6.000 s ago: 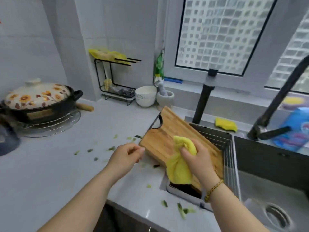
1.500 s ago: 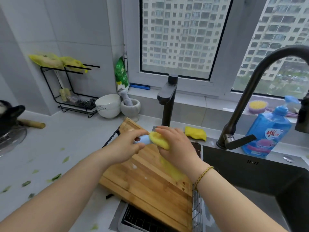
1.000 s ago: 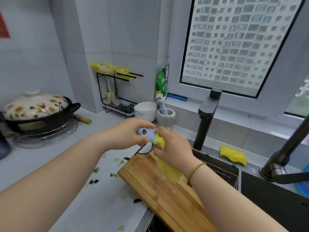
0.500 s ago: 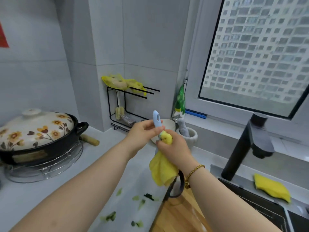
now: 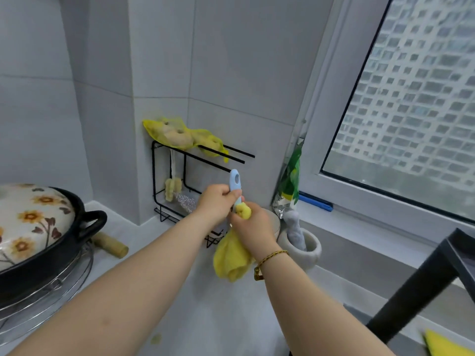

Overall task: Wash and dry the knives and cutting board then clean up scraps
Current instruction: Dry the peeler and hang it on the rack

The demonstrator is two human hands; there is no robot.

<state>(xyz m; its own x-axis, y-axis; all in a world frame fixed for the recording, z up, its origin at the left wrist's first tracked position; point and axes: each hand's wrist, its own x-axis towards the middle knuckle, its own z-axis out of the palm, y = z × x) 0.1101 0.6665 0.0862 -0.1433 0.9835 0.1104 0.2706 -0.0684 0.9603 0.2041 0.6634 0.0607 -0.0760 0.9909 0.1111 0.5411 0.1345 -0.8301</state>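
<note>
Tally at the worktop
Two hands, left hand and right hand; one knife; yellow cloth and second yellow cloth; one pot; one wire rack; one mortar.

White countertop, wire trivet, wooden roller, black wire rack, stone mortar, green scrap

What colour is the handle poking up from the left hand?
Light blue handle, hole near its top, gripped by the left hand. Head view, the only one.
</note>
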